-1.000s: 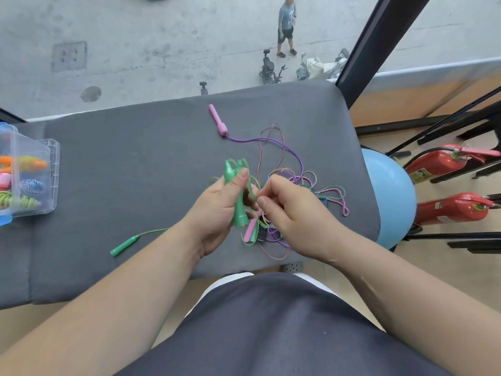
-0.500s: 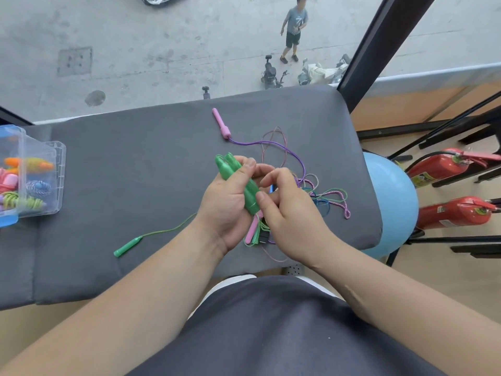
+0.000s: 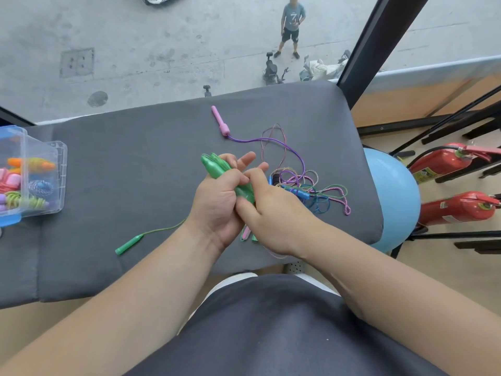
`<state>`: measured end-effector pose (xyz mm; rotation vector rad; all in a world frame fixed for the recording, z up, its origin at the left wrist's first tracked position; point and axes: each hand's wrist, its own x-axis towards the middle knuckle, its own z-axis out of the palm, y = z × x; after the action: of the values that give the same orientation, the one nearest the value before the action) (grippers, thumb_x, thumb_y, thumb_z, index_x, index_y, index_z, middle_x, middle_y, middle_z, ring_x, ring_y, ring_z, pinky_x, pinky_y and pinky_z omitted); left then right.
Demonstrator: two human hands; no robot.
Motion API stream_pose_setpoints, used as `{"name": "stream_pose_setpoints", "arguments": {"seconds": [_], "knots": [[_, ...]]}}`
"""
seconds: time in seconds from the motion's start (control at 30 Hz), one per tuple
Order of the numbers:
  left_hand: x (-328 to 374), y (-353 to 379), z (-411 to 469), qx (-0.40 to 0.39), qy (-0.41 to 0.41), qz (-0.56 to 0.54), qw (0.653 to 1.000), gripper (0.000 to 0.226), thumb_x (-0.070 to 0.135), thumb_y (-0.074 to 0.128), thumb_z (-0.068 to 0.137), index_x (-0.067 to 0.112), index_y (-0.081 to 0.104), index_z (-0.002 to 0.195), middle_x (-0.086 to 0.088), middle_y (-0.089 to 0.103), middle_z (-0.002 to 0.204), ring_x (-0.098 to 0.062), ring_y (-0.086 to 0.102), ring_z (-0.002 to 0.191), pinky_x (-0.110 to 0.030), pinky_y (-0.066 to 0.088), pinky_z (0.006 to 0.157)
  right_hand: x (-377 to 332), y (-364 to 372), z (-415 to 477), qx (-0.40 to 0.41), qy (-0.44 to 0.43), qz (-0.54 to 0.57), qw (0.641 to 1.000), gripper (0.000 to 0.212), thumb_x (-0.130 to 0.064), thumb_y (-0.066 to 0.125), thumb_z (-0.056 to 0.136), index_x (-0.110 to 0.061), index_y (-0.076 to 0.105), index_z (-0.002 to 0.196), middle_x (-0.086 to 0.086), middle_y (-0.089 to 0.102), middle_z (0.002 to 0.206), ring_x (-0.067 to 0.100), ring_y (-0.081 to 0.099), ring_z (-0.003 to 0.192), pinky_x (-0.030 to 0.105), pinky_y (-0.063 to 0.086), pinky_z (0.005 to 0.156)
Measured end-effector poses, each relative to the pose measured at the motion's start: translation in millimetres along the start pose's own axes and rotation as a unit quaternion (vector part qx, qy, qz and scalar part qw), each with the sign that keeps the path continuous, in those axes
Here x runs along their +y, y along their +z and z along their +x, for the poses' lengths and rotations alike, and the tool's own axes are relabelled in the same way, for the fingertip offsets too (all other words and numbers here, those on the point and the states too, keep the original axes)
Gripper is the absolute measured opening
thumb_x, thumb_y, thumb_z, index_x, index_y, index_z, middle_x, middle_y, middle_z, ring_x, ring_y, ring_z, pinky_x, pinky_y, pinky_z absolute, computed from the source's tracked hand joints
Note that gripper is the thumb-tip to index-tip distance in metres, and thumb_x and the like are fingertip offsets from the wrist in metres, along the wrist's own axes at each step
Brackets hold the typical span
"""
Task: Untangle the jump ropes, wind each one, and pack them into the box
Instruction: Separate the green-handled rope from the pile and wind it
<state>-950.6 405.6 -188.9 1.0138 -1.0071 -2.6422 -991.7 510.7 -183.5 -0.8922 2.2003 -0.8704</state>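
Observation:
My left hand (image 3: pixel 217 204) grips the green jump-rope handles (image 3: pixel 214 167) together, palm up, with two fingers stretched out. My right hand (image 3: pixel 273 213) pinches the lower end of the same green handles. Thin green cord runs left from under my left wrist to a loose green handle (image 3: pixel 129 244) on the grey cushion (image 3: pixel 135 164). A pink handle (image 3: pixel 220 123) with purple cord lies farther back. A tangle of purple, blue and pink ropes (image 3: pixel 306 185) sits right of my hands. The clear plastic box (image 3: pixel 58 158) at the far left holds wound ropes.
A blue exercise ball (image 3: pixel 390 196) and two red fire extinguishers (image 3: pixel 444 164) stand right of the cushion. Black metal frames cross the right edge. Beyond the cushion's back edge is a window onto a street far below, where a person stands.
The green handles have tilted from upright to leaning left in my left hand. My right hand has moved from the tangle onto their lower end. The blue cord has come into sight.

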Motion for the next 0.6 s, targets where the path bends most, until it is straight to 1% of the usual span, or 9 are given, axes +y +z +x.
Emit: {"name": "stream_pose_setpoints", "arguments": {"seconds": [0.07, 0.1, 0.2, 0.3, 0.4, 0.47, 0.53, 0.57, 0.6], "knots": [[-1, 1, -3, -0.002, 0.000, 0.015, 1.000, 0.040, -0.018, 0.032, 0.089, 0.019, 0.043, 0.078, -0.009, 0.061, 0.122, -0.033, 0.067, 0.118, -0.039, 0.058, 0.086, -1, -1, -2, -0.009, 0.010, -0.001, 1.000, 0.023, -0.038, 0.043, 0.094, -0.027, 0.033, 0.111, 0.003, 0.056, 0.091, 0.033, 0.055, 0.083, 0.042, 0.043, 0.070], [-2, 2, -4, -0.006, 0.000, 0.019, 1.000, 0.040, -0.018, 0.033, 0.090, 0.019, 0.044, 0.078, -0.009, 0.061, 0.122, -0.031, 0.067, 0.118, -0.041, 0.058, 0.090, -2, -1, -3, -0.005, 0.015, -0.003, 1.000, 0.023, -0.037, 0.044, 0.093, -0.026, 0.033, 0.110, 0.004, 0.056, 0.094, 0.033, 0.055, 0.084, 0.042, 0.044, 0.072], [-8, 4, -3, -0.011, -0.014, 0.008, 1.000, 0.037, -0.012, 0.043, 0.095, 0.020, 0.046, 0.077, -0.008, 0.064, 0.123, -0.027, 0.067, 0.112, -0.044, 0.051, 0.099, 0, -3, -1, -0.001, 0.037, -0.017, 0.999, 0.032, -0.036, 0.047, 0.090, -0.020, 0.033, 0.114, 0.007, 0.057, 0.102, 0.035, 0.057, 0.090, 0.043, 0.046, 0.074], [-11, 3, -2, -0.024, -0.026, -0.011, 0.999, 0.029, 0.004, 0.053, 0.101, 0.022, 0.048, 0.079, -0.006, 0.067, 0.122, -0.024, 0.062, 0.099, -0.041, 0.051, 0.096, 4, -5, 3, -0.020, 0.035, -0.057, 0.998, 0.039, -0.035, 0.051, 0.090, -0.015, 0.035, 0.119, 0.005, 0.052, 0.096, 0.034, 0.056, 0.087, 0.039, 0.042, 0.069], [-10, -1, -5, -0.018, -0.028, 0.015, 0.999, 0.024, 0.006, 0.054, 0.101, 0.022, 0.047, 0.084, -0.007, 0.070, 0.115, -0.023, 0.064, 0.094, -0.036, 0.055, 0.087, 5, -4, 3, -0.028, 0.026, -0.122, 0.992, 0.043, -0.034, 0.050, 0.092, -0.013, 0.036, 0.128, 0.002, 0.046, 0.089, 0.033, 0.053, 0.082, 0.037, 0.038, 0.066], [-10, -5, -6, 0.014, -0.010, 0.075, 0.997, 0.023, 0.001, 0.059, 0.097, 0.020, 0.045, 0.094, -0.008, 0.071, 0.101, -0.022, 0.066, 0.087, -0.034, 0.056, 0.078, 9, -5, 2, -0.035, 0.025, -0.173, 0.984, 0.042, -0.037, 0.048, 0.095, -0.014, 0.037, 0.129, 0.002, 0.046, 0.089, 0.031, 0.049, 0.080, 0.035, 0.036, 0.066], [-8, -12, -7, 0.074, 0.035, 0.170, 0.982, 0.034, 0.003, 0.072, 0.088, 0.017, 0.045, 0.102, -0.006, 0.070, 0.095, -0.020, 0.066, 0.081, -0.036, 0.054, 0.075, 15, -9, 2, -0.047, 0.021, -0.216, 0.975, 0.033, -0.036, 0.049, 0.095, -0.017, 0.038, 0.120, 0.003, 0.049, 0.088, 0.031, 0.050, 0.077, 0.036, 0.038, 0.064], [-6, -18, -7, 0.098, 0.071, 0.242, 0.963, 0.041, 0.010, 0.080, 0.081, 0.018, 0.048, 0.104, -0.004, 0.071, 0.097, -0.019, 0.066, 0.083, -0.037, 0.054, 0.077, 19, -10, 1, -0.055, 0.019, -0.237, 0.970, 0.027, -0.035, 0.050, 0.094, -0.018, 0.036, 0.110, 0.003, 0.050, 0.086, 0.032, 0.052, 0.076, 0.037, 0.039, 0.062], [-2, -23, -8, 0.100, 0.112, 0.334, 0.931, 0.045, 0.019, 0.085, 0.074, 0.023, 0.052, 0.105, 0.000, 0.071, 0.099, -0.017, 0.064, 0.084, -0.034, 0.053, 0.079, 22, -11, -1, -0.070, 0.018, -0.257, 0.964, 0.026, -0.035, 0.051, 0.093, -0.019, 0.032, 0.103, 0.004, 0.052, 0.086, 0.033, 0.052, 0.075, 0.037, 0.039, 0.061]]}}
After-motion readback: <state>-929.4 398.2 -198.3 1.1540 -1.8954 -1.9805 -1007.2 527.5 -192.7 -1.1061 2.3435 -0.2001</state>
